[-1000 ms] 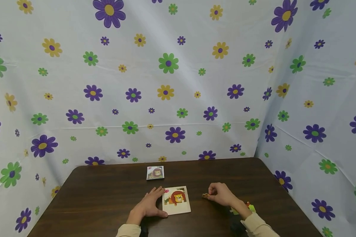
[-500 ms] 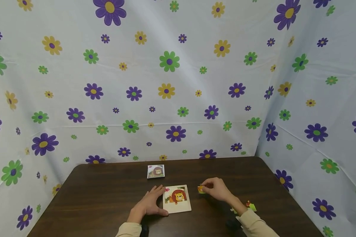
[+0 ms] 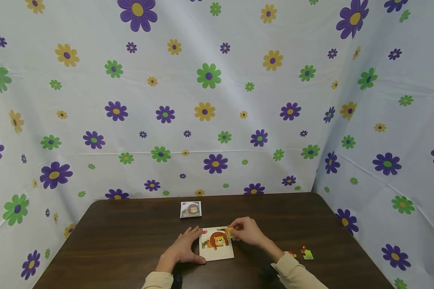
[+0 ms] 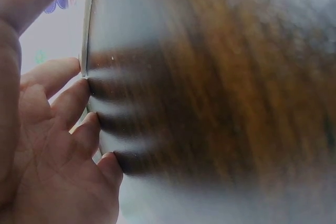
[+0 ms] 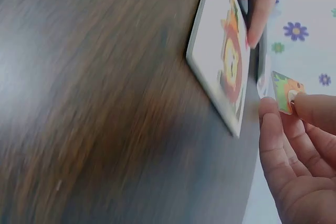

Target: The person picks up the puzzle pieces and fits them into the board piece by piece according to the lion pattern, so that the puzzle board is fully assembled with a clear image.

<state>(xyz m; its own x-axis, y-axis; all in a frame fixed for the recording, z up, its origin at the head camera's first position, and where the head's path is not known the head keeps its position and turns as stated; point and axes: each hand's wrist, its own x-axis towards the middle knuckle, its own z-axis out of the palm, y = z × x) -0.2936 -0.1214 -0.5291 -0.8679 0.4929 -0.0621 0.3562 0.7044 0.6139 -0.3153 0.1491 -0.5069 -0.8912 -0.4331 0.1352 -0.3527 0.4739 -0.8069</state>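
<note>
A square puzzle board [image 3: 217, 254] with a partly assembled lion picture lies flat on the table. My left hand [image 3: 182, 247] rests at its left side, thumb and fingers spread along the edge. In the left wrist view that hand's fingertips touch the table beside the board's edge. My right hand [image 3: 248, 231] pinches a small jigsaw piece [image 5: 283, 90], coloured green and orange, between thumb and fingers. From the head, this piece overlaps the board's upper right corner; the right wrist view shows it raised, near the board.
Behind the board lies a small lion picture card [image 3: 190, 209]. Loose jigsaw pieces [image 3: 306, 253] lie on the dark wooden table [image 3: 137, 224] to the right, one partly covered by the right sleeve [image 3: 294, 273]. A flowered cloth [image 3: 173, 132] hangs behind the table.
My right hand has moved left with the jigsaw piece, from the open table to the board's upper right corner. Loose pieces at right are more exposed. The left hand stays at the board.
</note>
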